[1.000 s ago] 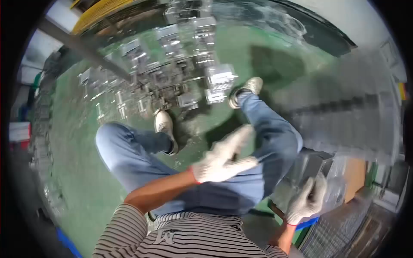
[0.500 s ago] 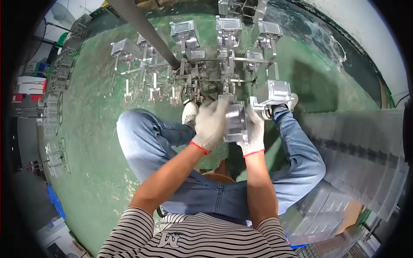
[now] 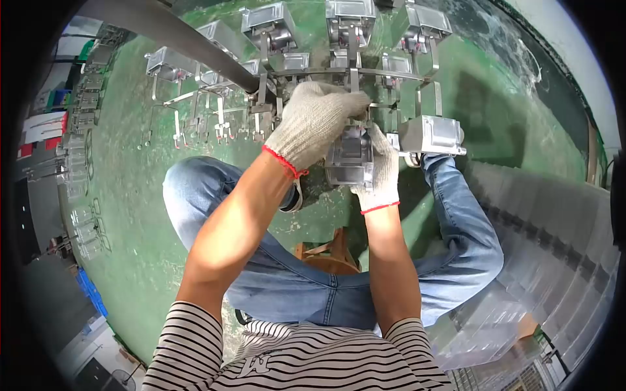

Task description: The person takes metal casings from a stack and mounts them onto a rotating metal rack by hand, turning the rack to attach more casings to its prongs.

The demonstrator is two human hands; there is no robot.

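My right hand (image 3: 386,171), in a knitted glove, grips a silver box-shaped metal housing (image 3: 350,171) from its right side. The housing is held in front of the metal rack (image 3: 385,74), its open hollow facing up. My left hand (image 3: 310,124), also gloved, is above and left of the housing, against the rack's lower bars. Its fingers are curled closed there, and what lies inside them is hidden. Similar metal housings hang on the rack's arms, one (image 3: 352,9) straight ahead and another (image 3: 433,135) low on the right.
A thick grey pole (image 3: 189,49) slants down to the rack from the upper left. Stacked translucent plastic trays (image 3: 548,228) stand at my right. A wooden stool (image 3: 332,257) shows between my legs, over a green floor (image 3: 140,215). More racks (image 3: 81,163) line the far left.
My left hand has left the housing's side and moved up and forward to the rack's bars. The housing has shifted slightly toward the rack in my right hand. The view has moved closer.
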